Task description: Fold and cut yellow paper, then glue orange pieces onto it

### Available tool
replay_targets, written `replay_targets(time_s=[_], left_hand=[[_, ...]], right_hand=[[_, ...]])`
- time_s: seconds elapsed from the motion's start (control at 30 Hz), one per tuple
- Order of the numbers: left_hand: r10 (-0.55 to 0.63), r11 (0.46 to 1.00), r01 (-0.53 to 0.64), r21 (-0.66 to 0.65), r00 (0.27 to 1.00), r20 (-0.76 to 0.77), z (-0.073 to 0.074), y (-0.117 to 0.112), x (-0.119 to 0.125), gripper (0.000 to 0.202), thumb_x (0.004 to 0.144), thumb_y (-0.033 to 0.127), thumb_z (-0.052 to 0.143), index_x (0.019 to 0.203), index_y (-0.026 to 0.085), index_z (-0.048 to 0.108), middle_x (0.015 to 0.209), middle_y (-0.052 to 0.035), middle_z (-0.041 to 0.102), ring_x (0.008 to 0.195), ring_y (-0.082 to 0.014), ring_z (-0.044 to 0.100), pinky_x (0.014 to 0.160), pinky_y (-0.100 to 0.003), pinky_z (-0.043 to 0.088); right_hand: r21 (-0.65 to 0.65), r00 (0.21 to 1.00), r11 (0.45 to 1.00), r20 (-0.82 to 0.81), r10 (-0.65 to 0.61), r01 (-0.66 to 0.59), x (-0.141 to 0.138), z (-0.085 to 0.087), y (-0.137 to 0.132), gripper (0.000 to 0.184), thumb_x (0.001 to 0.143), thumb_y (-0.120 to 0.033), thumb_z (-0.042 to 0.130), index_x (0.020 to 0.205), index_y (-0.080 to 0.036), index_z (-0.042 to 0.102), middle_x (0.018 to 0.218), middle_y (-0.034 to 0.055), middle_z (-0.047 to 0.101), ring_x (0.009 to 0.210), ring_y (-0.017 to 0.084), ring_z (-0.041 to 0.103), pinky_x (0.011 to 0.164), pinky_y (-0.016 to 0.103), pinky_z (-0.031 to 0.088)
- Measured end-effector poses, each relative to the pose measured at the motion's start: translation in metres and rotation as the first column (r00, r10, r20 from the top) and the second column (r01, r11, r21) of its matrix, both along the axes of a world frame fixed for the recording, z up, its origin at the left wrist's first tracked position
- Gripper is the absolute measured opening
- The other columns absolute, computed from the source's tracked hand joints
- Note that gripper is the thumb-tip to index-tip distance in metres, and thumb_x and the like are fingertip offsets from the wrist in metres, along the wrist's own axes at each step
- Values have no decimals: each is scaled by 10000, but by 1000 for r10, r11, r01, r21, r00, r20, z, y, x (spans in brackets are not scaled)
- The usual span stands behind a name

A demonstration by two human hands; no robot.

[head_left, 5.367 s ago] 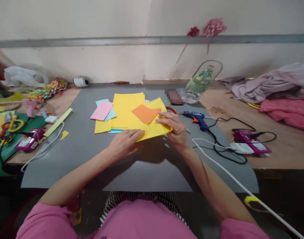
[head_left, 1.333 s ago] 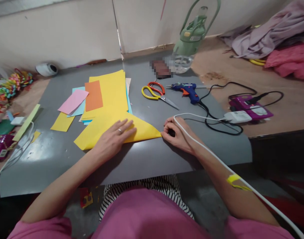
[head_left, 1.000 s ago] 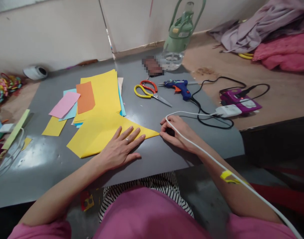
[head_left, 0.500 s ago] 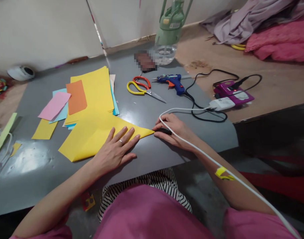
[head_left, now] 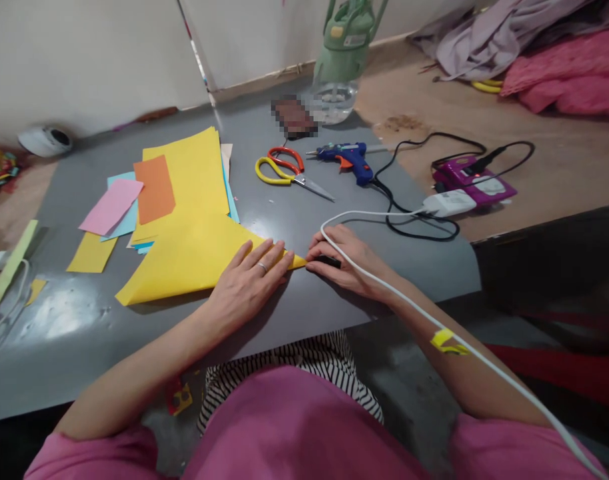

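Observation:
A folded yellow paper (head_left: 184, 260) lies as a long triangle on the grey mat (head_left: 304, 307), its tip pointing right. My left hand (head_left: 252, 277) rests flat on it near the tip, fingers stretched out, a ring on one finger. My right hand (head_left: 344, 260) is curled, its fingertips closed on the paper's pointed tip (head_left: 298, 261). A dark patch shows under its palm; I cannot make out what it is. A white cable (head_left: 384, 287) runs over my right wrist and forearm.
Behind the fold lie a stack of yellow sheets (head_left: 189, 170) with an orange piece (head_left: 154, 189) and a pink piece (head_left: 111, 205). Scissors (head_left: 284, 172), a blue glue gun (head_left: 352, 159), a white charger (head_left: 444, 202), a purple device (head_left: 472, 183) and a green bottle (head_left: 342, 53) stand further back.
My left hand has slid right along the folded paper toward its tip, close to my right hand. My right hand stays at the tip. The view has shifted slightly.

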State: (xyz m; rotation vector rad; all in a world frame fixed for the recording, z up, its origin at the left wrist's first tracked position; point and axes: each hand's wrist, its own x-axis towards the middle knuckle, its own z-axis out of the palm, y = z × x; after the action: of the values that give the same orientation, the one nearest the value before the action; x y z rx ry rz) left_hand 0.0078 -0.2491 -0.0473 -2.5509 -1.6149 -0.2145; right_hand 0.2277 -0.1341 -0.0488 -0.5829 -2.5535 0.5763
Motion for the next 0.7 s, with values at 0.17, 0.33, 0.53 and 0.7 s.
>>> replay_targets(time_s=[0.17, 0.33, 0.53, 0.7], left_hand=[[-38, 999, 39, -16, 997, 67, -10, -9, 1, 439, 1026, 152, 333, 1436, 127, 487, 1497, -171, 511, 1405, -281, 471, 1140, -504, 418], [-43, 999, 40, 23, 990, 133, -15, -15, 5, 420, 1030, 150, 332, 1411, 129, 507, 1425, -160, 588, 1358, -266, 530, 1151, -532, 408], [-57, 998, 48, 50, 982, 181, -16, -17, 6, 383, 1022, 132, 368, 1357, 110, 553, 1375, -154, 630, 1318, -271, 569, 1119, -538, 448], [-41, 998, 31, 50, 975, 220, -17, -19, 6, 378, 1019, 134, 381, 1350, 132, 563, 1374, -143, 634, 1326, -270, 563, 1122, -542, 441]], right_hand=[[6, 999, 999, 13, -40, 40, -2, 1, -5, 134, 934, -328, 612, 891, -218, 675, 935, 63, 627, 906, 223, 547, 856, 391, 430], [0, 999, 999, 18, -38, 38, 1, 0, -9, 120, 942, -298, 591, 949, -222, 683, 958, 69, 634, 914, 225, 555, 858, 391, 436], [6, 997, 997, -36, -72, 72, 9, -2, -14, 108, 936, -284, 600, 984, -226, 678, 992, 69, 647, 931, 224, 576, 853, 387, 459], [16, 999, 999, -46, -29, 30, 11, -4, -12, 141, 955, -301, 580, 990, -237, 701, 990, 63, 657, 928, 218, 584, 850, 386, 459]])
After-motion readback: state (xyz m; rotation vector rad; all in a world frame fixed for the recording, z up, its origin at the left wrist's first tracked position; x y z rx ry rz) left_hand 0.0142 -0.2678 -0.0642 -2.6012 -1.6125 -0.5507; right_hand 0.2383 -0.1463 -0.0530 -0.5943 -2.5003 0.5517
